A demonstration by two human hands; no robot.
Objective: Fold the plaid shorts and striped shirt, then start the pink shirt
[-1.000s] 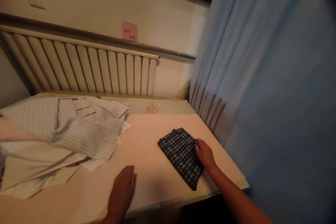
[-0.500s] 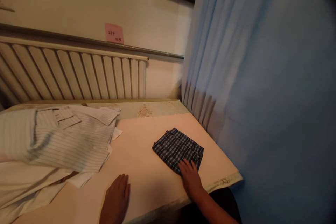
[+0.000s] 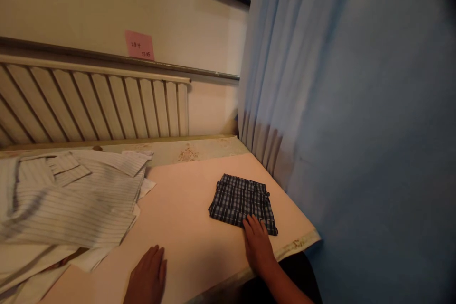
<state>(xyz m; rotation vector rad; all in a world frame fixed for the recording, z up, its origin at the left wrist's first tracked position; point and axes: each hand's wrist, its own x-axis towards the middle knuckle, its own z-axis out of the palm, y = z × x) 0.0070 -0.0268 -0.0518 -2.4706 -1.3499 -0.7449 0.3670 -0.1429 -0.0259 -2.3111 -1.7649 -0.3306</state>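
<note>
A folded dark blue-and-black plaid garment (image 3: 238, 199) lies flat on the pink surface of the table (image 3: 185, 209); its exact kind is hidden by the folds. My right hand (image 3: 257, 240) rests on its near edge, fingers stretched out and palm down. To the left, my left hand (image 3: 147, 273) is over the pink surface near the front, holding nothing, its fingers extended. Beyond it on the left lies a loose striped shirt (image 3: 81, 194), with collar and sleeve visible, on top of other pale cloth (image 3: 21, 266).
A blue curtain (image 3: 338, 152) hangs along the right side of the table. Behind the table are a white radiator (image 3: 135, 104) and a ledge with a pink paper note (image 3: 139, 45). A dark rounded seat-like shape (image 3: 299, 275) is below the front edge.
The plaid garment has turned counterclockwise under my right hand, its near edge now closer to level. The view has shifted slightly right. My left hand stays over the table.
</note>
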